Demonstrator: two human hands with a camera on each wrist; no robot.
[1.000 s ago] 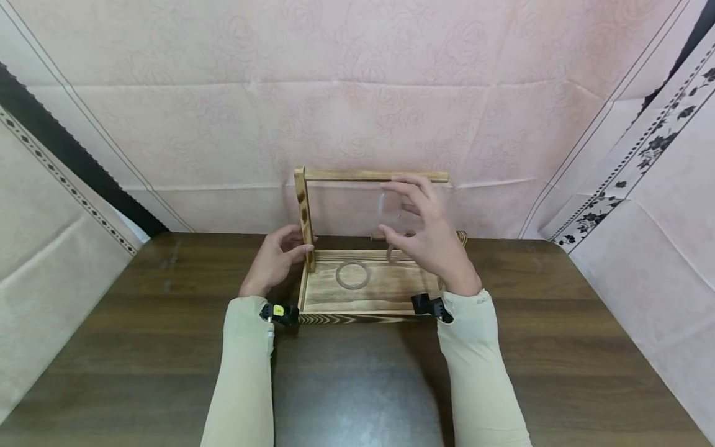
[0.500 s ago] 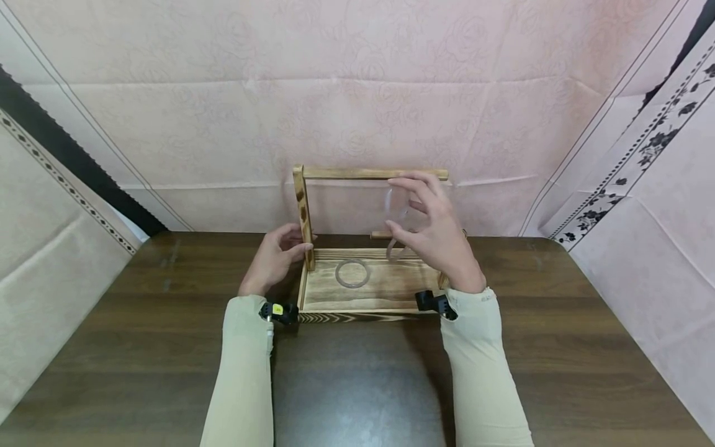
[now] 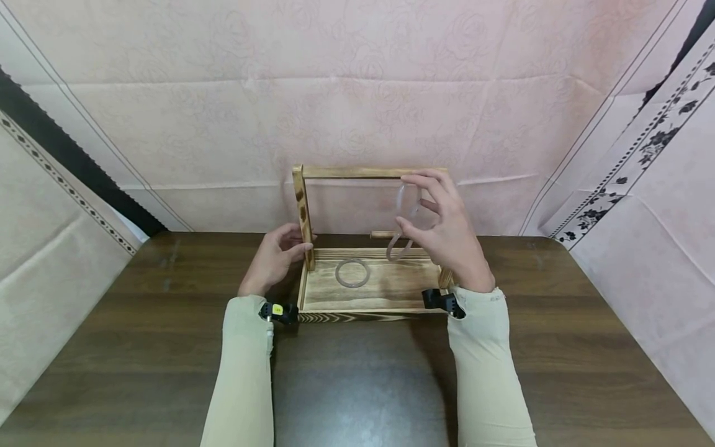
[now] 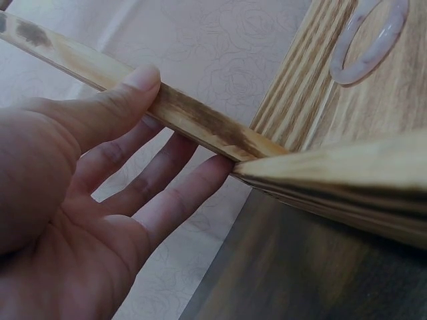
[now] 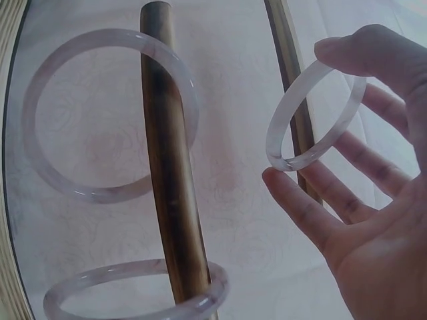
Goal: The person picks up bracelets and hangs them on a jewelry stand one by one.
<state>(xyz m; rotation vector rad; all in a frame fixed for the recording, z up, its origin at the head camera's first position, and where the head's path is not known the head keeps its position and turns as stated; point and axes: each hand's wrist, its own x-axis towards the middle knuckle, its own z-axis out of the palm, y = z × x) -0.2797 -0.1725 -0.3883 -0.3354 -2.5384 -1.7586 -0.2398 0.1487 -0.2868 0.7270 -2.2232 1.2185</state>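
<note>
My right hand (image 3: 447,226) pinches a pale translucent bangle (image 3: 400,197) between thumb and fingertips, just under the top bar (image 3: 357,173) of a wooden stand. In the right wrist view the held bangle (image 5: 277,137) is tilted, with the top bar seen through it. A lower rod (image 5: 167,147) there has one bangle (image 5: 30,127) around it and another bangle (image 5: 60,293) nearer its base. My left hand (image 3: 274,257) grips the stand's left post (image 4: 200,123), thumb on one side, fingers behind. One more bangle (image 3: 352,286) lies flat in the stand's tray base (image 3: 357,301).
The stand is on a dark wooden table (image 3: 357,385), near its back edge. Patterned cloth (image 3: 346,112) hangs behind and at both sides. Each wrist wears a small black camera; the right one (image 3: 441,301) overlaps the tray's right side.
My right hand has shifted to the right along the top bar with its bangle. More of the bangle on the lower rod now shows. The left hand stays on the post.
</note>
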